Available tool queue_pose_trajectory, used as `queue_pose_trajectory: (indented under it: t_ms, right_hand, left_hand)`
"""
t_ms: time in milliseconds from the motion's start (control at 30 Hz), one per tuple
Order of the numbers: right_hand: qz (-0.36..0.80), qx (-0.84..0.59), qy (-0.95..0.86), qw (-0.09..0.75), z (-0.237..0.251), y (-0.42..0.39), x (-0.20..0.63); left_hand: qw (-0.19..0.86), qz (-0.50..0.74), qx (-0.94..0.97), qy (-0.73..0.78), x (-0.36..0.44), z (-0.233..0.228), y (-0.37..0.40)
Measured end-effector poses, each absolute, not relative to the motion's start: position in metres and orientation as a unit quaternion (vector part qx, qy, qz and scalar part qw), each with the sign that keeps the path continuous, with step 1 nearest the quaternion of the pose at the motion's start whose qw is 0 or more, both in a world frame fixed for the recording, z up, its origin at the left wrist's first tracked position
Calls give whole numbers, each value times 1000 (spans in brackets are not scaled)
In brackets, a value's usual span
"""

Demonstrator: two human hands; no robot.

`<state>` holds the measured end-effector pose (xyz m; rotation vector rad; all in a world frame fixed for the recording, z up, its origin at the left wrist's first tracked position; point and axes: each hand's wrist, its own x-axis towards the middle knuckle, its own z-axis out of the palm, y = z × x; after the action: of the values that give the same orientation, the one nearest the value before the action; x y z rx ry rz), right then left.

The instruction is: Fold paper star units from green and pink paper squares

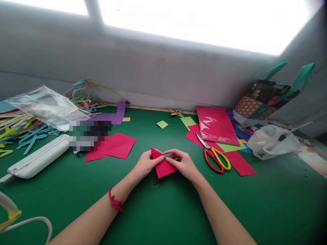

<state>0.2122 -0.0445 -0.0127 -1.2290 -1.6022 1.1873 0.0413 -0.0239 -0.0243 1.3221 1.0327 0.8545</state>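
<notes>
Folding step in hand: left hand (pixel 146 163) and right hand (pixel 182 162) both pinch 1 piece of red paper (pixel 163 166), fingers closed on its upper edge, low over the green tabletop (pixel 158 211) at centre. Judgement: next move needs edges aligned, then a firm crease. Fingertips hide the fold line; how many layers, cannot tell. Scissors (pixel 214 157) lie right, apart.

Bare forearms, a red string bracelet (pixel 116 202) on the left wrist.
</notes>
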Motion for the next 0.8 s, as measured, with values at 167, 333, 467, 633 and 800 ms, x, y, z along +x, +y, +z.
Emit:
queue_pose_trajectory:
  t_ms: [167,333,467,633,800]
  right_hand:
    - [468,-498,-613,396,-14,-41,217]
    - [469,-504,-608,394,-13,-40,222]
    - [456,-514,-613,391,-12,-40,225]
    - [450,-527,-603,394,-15,-37,235]
    - [441,-532,-607,392,-17,-35,241]
  left_hand:
    - [568,395,560,456,40,-23,-22]
    - [590,361,564,451,39,-22,-22]
    - [593,352,563,456,37,-23,-20]
    - [584,384,541,468,30,-18,-15]
    - [564,399,541,480,26,-15,-12]
